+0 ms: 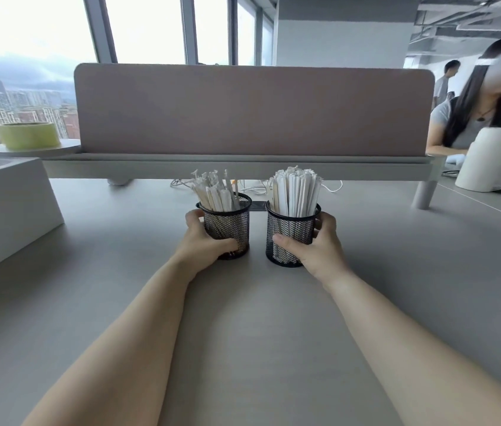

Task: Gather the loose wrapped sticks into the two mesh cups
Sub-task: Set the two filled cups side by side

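Head view: left hand (204,238) and right hand (320,244) each grip a stick-filled black mesh cup (293,235).

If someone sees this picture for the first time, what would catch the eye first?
The left mesh cup and the right mesh cup stand side by side on the grey desk, both filled with wrapped sticks. The left hand grips the left cup, the right hand the right. Behind them a pinkish divider panel spans the view.
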`<state>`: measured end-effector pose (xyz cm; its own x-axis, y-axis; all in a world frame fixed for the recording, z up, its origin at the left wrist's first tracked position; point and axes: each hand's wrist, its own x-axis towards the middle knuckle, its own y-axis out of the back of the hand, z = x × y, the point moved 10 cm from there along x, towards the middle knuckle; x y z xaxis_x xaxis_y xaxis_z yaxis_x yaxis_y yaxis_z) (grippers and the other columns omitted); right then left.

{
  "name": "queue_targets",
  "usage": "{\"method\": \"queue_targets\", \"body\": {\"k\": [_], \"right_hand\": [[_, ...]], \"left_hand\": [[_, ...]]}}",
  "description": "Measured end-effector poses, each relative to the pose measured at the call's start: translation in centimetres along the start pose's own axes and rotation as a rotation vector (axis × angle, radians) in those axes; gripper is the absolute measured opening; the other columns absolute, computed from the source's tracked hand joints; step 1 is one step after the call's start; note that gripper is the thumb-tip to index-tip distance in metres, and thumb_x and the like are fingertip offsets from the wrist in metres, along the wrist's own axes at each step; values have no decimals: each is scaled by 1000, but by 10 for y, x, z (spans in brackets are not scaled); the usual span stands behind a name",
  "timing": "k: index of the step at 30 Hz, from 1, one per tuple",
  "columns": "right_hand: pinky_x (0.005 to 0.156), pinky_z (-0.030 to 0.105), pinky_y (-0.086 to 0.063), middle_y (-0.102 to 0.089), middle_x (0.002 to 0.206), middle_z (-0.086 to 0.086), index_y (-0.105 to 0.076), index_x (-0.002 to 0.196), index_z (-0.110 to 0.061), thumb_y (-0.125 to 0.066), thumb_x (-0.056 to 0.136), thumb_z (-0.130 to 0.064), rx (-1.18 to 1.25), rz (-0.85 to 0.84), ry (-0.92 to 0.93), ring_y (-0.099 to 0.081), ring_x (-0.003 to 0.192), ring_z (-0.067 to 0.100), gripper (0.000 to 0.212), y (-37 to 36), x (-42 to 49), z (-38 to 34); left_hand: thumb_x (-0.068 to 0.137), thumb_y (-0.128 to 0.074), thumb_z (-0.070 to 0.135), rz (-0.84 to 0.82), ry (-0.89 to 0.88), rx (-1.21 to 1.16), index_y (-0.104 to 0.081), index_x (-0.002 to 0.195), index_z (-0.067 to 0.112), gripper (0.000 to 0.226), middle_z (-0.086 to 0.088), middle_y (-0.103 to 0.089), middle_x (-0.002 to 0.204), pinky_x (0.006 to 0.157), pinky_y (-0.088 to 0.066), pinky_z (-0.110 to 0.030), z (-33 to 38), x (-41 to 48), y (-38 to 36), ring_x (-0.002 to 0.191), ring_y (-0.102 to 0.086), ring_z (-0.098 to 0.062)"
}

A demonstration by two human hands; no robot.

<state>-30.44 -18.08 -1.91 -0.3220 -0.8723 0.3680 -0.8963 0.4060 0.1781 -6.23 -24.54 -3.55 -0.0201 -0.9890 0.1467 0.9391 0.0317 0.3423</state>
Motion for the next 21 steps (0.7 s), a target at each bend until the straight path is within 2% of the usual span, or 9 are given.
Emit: {"method": "queue_targets", "body": {"k": [3,5,7,9,12,15,18,20,21], "right_hand": [[96,34,-48,-53,122,-5,-37,117,-26,-88,64,-28,-4,-8,-8,-54,104,3,74,0,-2,2],[97,35,-48,-54,122,-3,-38,119,-23,-89,63,-26,-17,-17,-6,-54,107,9,75,-1,-2,2],[96,33,-47,-53,125,0,-38,122,-21,-89,61,-28,-40,-25,2,-54,110,11,80,-1,-1,1],[98,34,-46,-51,128,2,-37,124,-20,-90,59,-33,-70,-23,6,-53,115,14,85,-2,-1,2],[100,39,-46,-50,129,3,-38,125,-19,-89,58,-35,-95,-13,1,-52,116,16,86,-2,0,4],[93,30,-45,-51,124,-1,-37,125,-19,-89,61,-30,-91,-12,-8,-53,108,10,83,1,0,2],[85,23,-40,-51,111,-11,-36,127,-19,-87,66,-23,-74,-24,-34,-51,92,-5,80,2,-1,3],[82,22,-39,-50,100,-20,-35,130,-19,-84,70,-21,-66,-38,-41,-48,87,-11,77,2,0,4],[81,22,-38,-48,97,-24,-34,132,-19,-81,73,-19,-69,-46,-45,-50,86,-10,75,2,0,5]], "left_hand": [[42,-83,36,-105,-29,-61,-32,129,22,102,-3,-53,132,91,-46,-26,4,-8,-8,115,-55,-12],[33,-85,59,-20,-57,69,-32,138,21,124,-1,-39,140,107,-38,-33,8,-12,-6,132,-40,-15],[32,-81,71,134,-67,195,-32,139,21,128,-2,-34,139,113,-32,-39,16,-18,-1,135,-34,-18],[42,-86,63,236,-84,251,-32,137,19,118,-4,-37,136,112,-33,-40,24,-25,-2,134,-36,-20],[46,-88,51,253,-109,217,-33,134,19,108,-2,-43,133,107,-39,-42,29,-23,-4,127,-44,-20],[39,-80,49,155,-83,143,-31,128,26,105,4,-54,121,101,-46,-43,25,-17,-8,115,-55,-18],[46,-77,28,-11,-52,-39,-29,130,24,96,-1,-58,119,96,-50,-40,17,-12,-15,104,-60,-14],[52,-70,18,-99,-69,-205,-32,129,22,86,-8,-52,134,97,-48,-35,19,-13,-18,112,-56,-13],[53,-71,21,-112,-74,-266,-34,130,22,85,-7,-49,140,101,-43,-34,22,-13,-16,122,-51,-15]]}}
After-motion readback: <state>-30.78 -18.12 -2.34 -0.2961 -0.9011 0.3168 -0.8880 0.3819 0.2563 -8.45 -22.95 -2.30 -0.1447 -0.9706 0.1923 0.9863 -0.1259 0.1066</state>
